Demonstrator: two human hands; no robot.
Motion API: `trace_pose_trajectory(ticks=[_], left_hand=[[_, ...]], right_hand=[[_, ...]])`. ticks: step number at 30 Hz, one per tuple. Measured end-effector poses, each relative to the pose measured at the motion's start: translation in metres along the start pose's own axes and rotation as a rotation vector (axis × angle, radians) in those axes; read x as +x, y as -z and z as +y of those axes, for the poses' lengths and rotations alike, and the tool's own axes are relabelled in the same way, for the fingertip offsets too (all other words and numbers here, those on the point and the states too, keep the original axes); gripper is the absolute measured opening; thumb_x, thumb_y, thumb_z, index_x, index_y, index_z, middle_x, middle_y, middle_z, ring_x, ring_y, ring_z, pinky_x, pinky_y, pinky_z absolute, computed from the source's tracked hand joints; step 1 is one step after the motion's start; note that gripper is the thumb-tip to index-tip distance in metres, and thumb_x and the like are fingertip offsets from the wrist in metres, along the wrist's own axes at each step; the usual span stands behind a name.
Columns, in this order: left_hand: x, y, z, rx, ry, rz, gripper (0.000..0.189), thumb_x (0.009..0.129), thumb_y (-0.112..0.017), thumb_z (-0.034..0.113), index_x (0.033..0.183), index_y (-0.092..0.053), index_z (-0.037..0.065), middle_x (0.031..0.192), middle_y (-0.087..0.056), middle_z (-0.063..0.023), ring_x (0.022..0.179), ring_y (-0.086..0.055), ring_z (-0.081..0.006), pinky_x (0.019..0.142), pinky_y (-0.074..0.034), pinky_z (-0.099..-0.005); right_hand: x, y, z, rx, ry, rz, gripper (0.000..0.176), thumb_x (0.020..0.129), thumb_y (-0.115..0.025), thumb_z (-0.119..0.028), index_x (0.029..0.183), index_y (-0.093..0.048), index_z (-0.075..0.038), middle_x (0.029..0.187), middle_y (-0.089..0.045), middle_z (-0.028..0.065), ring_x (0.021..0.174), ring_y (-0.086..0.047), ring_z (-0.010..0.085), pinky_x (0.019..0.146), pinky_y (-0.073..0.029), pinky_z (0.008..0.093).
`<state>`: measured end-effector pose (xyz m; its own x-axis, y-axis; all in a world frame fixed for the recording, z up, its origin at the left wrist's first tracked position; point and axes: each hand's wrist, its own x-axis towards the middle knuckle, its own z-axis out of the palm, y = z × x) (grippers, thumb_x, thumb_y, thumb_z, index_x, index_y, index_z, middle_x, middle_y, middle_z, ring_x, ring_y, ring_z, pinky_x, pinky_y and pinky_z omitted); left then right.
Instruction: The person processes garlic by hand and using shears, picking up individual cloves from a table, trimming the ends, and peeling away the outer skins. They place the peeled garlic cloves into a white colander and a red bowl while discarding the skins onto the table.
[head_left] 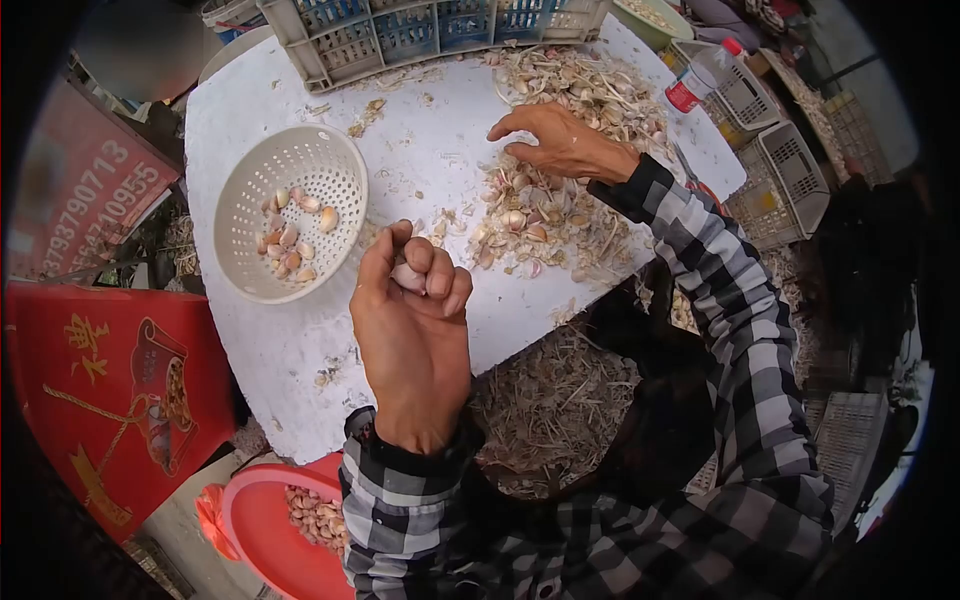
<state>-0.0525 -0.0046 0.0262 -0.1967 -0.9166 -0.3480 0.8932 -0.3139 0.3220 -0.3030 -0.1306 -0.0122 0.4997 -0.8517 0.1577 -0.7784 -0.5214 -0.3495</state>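
My left hand (415,335) is turned palm up, its fingers curled round a pale garlic clove (408,278). Just to its left stands a white perforated colander (232,215) with several peeled-looking cloves (290,236) in the bottom. Over the heap of garlic cloves and skins (520,215) hovers my right hand (570,142), thumb and forefinger apart, with nothing visible between them. The heap spreads over the right side of the white table (430,130), up to its near edge.
A grey plastic crate (400,45) sits at the table's far edge. A red-capped bottle (703,75) stands at the right. A red basin (255,515) with garlic is at lower left, near a red box (120,390). Dry stalks (555,410) lie below the table.
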Motion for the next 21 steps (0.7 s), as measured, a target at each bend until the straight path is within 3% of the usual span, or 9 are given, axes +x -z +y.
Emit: trace_pose_trajectory(ticks=[3, 4, 7, 11, 13, 14, 15, 18, 21], left_hand=[[0.011, 0.004, 0.001, -0.013, -0.02, -0.016, 0.011, 0.095, -0.045, 0.015, 0.095, -0.046, 0.004, 0.071, -0.039, 0.0001, 0.06, -0.035, -0.0104, 0.052, -0.031, -0.0244], [0.016, 0.006, 0.001, -0.056, 0.008, -0.016, 0.01, 0.094, -0.044, 0.014, 0.094, -0.047, 0.004, 0.07, -0.039, 0.0001, 0.059, -0.035, -0.0108, 0.053, -0.031, -0.0245], [0.024, 0.009, -0.005, -0.033, 0.077, -0.069, 0.009, 0.093, -0.045, 0.012, 0.092, -0.047, 0.004, 0.07, -0.039, -0.0002, 0.059, -0.034, -0.0113, 0.052, -0.031, -0.0248], [0.036, 0.011, -0.012, -0.016, 0.151, -0.053, 0.006, 0.091, -0.046, 0.009, 0.09, -0.046, 0.003, 0.069, -0.038, -0.0004, 0.058, -0.033, -0.0117, 0.051, -0.029, -0.0251], [0.038, 0.01, -0.015, 0.015, 0.144, -0.068, 0.006, 0.091, -0.045, 0.009, 0.09, -0.046, 0.003, 0.069, -0.039, -0.0004, 0.058, -0.033, -0.0115, 0.051, -0.029, -0.025], [0.039, 0.008, -0.018, 0.074, 0.173, -0.06, 0.007, 0.091, -0.045, 0.01, 0.09, -0.046, 0.003, 0.069, -0.039, -0.0005, 0.058, -0.033, -0.0112, 0.051, -0.029, -0.0251], [0.041, 0.009, -0.022, 0.132, 0.205, -0.053, 0.008, 0.092, -0.044, 0.01, 0.091, -0.046, 0.003, 0.069, -0.039, -0.0005, 0.058, -0.033, -0.0108, 0.051, -0.029, -0.0251], [0.045, 0.007, -0.044, 0.28, 0.254, -0.079, 0.017, 0.094, -0.042, 0.012, 0.104, -0.048, 0.0, 0.073, -0.046, -0.0028, 0.06, -0.04, -0.0127, 0.056, -0.039, -0.0268], [0.045, 0.009, -0.064, 0.454, 0.276, -0.109, 0.031, 0.095, -0.042, 0.013, 0.122, -0.043, -0.003, 0.081, -0.055, -0.0072, 0.066, -0.051, -0.0153, 0.064, -0.047, -0.0286]], right_hand=[[-0.033, 0.002, -0.043, 0.249, -0.267, -0.063, 0.024, 0.08, -0.055, -0.013, 0.095, -0.067, 0.002, 0.088, -0.065, 0.0208, 0.081, -0.063, 0.0336, 0.075, -0.049, 0.0428], [-0.043, -0.008, -0.048, 0.203, -0.175, -0.036, 0.02, 0.079, -0.056, -0.012, 0.088, -0.068, 0.002, 0.082, -0.065, 0.0197, 0.081, -0.063, 0.0321, 0.075, -0.049, 0.0403], [-0.064, -0.045, -0.049, -0.112, 0.212, 0.061, 0.022, 0.081, -0.062, -0.008, 0.102, -0.062, 0.001, 0.084, -0.062, 0.0147, 0.079, -0.063, 0.0256, 0.069, -0.05, 0.0355], [-0.072, -0.047, -0.053, -0.121, -0.015, 0.014, 0.027, 0.079, -0.064, -0.008, 0.104, -0.06, 0.0, 0.083, -0.059, 0.0129, 0.078, -0.062, 0.0242, 0.069, -0.05, 0.0354], [-0.072, -0.033, -0.054, 0.176, -0.232, 0.034, 0.034, 0.078, -0.064, -0.014, 0.108, -0.058, 0.002, 0.088, -0.059, 0.0173, 0.078, -0.059, 0.0285, 0.072, -0.049, 0.0368], [-0.076, -0.027, -0.056, 0.376, -0.387, 0.056, 0.039, 0.082, -0.065, -0.019, 0.114, -0.056, 0.002, 0.092, -0.061, 0.0145, 0.082, -0.06, 0.0207, 0.073, -0.05, 0.0316], [-0.08, -0.022, -0.058, 0.366, -0.388, 0.06, 0.039, 0.082, -0.065, -0.019, 0.114, -0.056, 0.002, 0.092, -0.061, 0.0145, 0.082, -0.06, 0.0207, 0.073, -0.05, 0.0316], [-0.089, -0.009, -0.061, 0.966, -0.447, 0.137, 0.042, 0.091, -0.059, -0.025, 0.125, -0.051, 0.0, 0.1, -0.062, 0.0063, 0.082, -0.06, 0.0123, 0.076, -0.049, 0.0255], [-0.099, -0.004, -0.078, 1.101, -0.44, 0.207, 0.04, 0.091, -0.059, -0.023, 0.123, -0.053, 0.001, 0.093, -0.062, 0.005, 0.082, -0.059, 0.0116, 0.072, -0.049, 0.0239]])
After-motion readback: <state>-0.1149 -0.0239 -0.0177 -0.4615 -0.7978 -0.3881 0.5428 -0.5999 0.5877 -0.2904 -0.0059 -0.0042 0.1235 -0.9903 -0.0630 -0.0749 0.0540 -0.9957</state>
